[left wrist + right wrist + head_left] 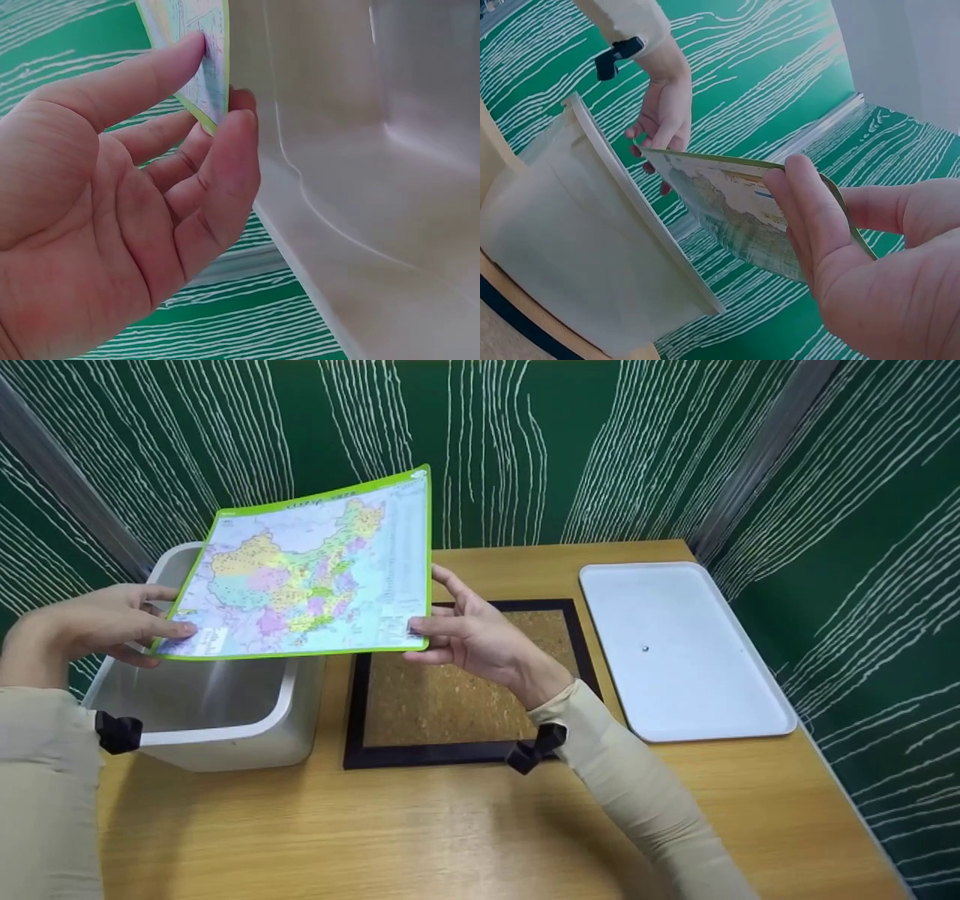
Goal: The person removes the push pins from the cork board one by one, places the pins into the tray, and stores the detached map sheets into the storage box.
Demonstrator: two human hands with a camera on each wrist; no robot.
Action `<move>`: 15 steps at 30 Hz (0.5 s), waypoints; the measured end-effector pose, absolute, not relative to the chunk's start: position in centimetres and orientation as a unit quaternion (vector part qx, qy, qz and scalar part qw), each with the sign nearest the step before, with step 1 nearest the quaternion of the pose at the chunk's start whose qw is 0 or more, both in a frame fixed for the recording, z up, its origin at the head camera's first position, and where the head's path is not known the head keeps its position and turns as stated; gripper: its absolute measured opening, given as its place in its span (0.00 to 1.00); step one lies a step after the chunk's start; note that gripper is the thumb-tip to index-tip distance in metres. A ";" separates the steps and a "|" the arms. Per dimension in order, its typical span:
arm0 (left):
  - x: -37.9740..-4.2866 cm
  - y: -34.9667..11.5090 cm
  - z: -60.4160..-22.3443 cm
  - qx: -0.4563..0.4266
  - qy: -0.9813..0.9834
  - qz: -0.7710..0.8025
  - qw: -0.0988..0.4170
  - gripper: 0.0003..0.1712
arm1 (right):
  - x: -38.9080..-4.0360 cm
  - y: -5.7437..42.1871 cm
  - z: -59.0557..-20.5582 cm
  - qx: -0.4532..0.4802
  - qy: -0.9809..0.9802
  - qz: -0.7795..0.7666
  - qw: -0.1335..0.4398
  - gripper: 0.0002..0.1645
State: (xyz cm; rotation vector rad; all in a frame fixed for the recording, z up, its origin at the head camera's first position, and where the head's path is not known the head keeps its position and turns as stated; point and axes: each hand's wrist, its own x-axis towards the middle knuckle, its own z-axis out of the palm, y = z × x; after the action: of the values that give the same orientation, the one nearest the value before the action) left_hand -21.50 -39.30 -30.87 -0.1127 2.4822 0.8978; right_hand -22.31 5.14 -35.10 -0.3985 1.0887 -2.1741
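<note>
A thin map sheet (300, 577) with a bright green border, printed with a colourful map, is held up at a tilt above the white bin. My left hand (112, 622) pinches its near left corner, thumb on the printed face and fingers beneath; the left wrist view shows that corner of the map (214, 82) between them. At the near right corner my right hand (480, 634) pinches the sheet, thumb on top. In the right wrist view the map's underside (742, 202) also carries print. Part of the bin is hidden behind the sheet.
Below the sheet on the left stands the deep white bin (300, 712). Beside it a cork board (450, 712) with a black frame lies on the wooden table (420, 825). A shallow white tray (682, 660) with a small dark dot lies to the right. Green walls rise behind.
</note>
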 end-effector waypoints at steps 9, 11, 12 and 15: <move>-21.0 -39.5 -30.9 -0.045 0.916 0.315 0.243 0.58 | -22.2 3.7 -35.4 -0.138 0.413 -0.835 0.337 0.48; -21.0 -39.6 -31.1 -0.045 0.916 0.313 0.247 0.56 | -22.2 3.4 -35.6 -0.135 0.413 -0.835 0.337 0.48; -21.0 -39.6 -31.3 -0.045 0.917 0.310 0.247 0.56 | -22.2 3.2 -35.6 -0.134 0.413 -0.835 0.337 0.48; -21.2 -39.9 -31.7 -0.044 0.918 0.306 0.250 0.54 | -22.1 2.9 -35.7 -0.132 0.414 -0.835 0.338 0.48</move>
State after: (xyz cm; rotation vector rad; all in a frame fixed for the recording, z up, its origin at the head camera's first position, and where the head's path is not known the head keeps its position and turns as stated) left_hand -21.20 -39.93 -31.70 -0.1196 2.4987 0.8327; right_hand -22.13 2.87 -35.73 -0.3432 1.0793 -2.1749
